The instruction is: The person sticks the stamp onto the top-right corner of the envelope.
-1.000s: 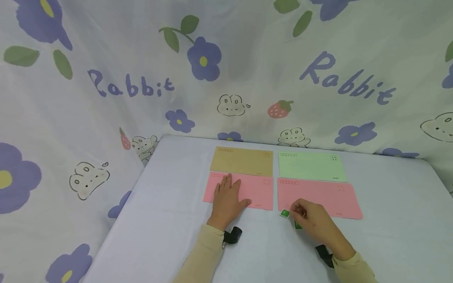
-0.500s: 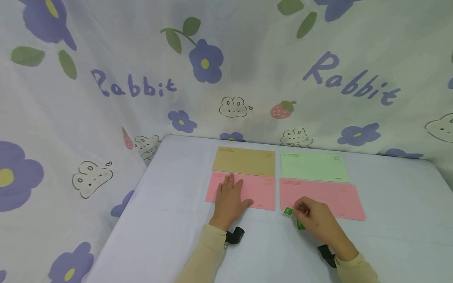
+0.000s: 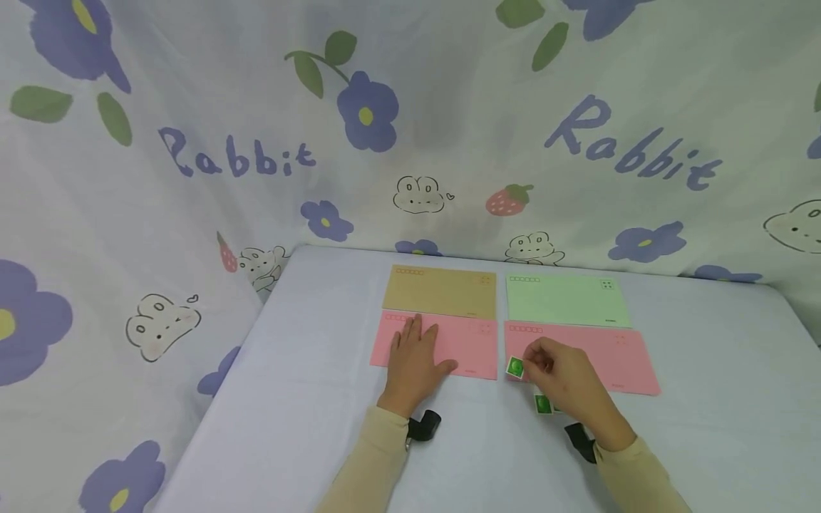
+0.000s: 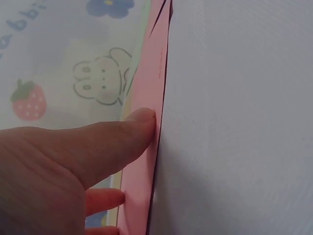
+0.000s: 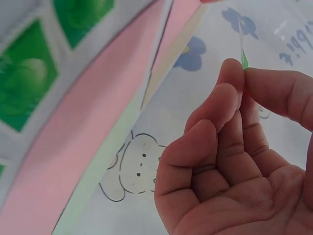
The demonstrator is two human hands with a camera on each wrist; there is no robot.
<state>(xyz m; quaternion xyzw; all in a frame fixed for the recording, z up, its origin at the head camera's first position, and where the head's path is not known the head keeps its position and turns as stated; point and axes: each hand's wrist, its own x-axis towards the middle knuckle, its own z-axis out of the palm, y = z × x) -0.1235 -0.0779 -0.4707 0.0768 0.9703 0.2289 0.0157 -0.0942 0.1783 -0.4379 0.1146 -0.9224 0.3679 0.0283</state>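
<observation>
My left hand (image 3: 413, 367) rests on the left pink envelope (image 3: 471, 349) with its fingers spread; in the left wrist view the thumb (image 4: 139, 120) lies along the envelope's near edge. Between thumb and forefinger, my right hand (image 3: 564, 377) pinches a small green stamp (image 3: 515, 367) with a white border. From the head it appears over the near left corner of the right pink envelope (image 3: 577, 338). In the right wrist view the held stamp (image 5: 245, 58) shows almost edge-on. More green stamps (image 3: 543, 404) lie on the table below the right hand, which partly hides them.
Behind the pink envelopes lie a tan envelope (image 3: 442, 291) on the left and a light green envelope (image 3: 564, 299) on the right. All rest on a white-covered table (image 3: 308, 342). A patterned cloth (image 3: 256, 85) hangs behind the table and at its left.
My right hand has moved slightly away from me with the stamp, from the near edge to over the right pink envelope. More of the stamps beneath shows. The left hand stays put.
</observation>
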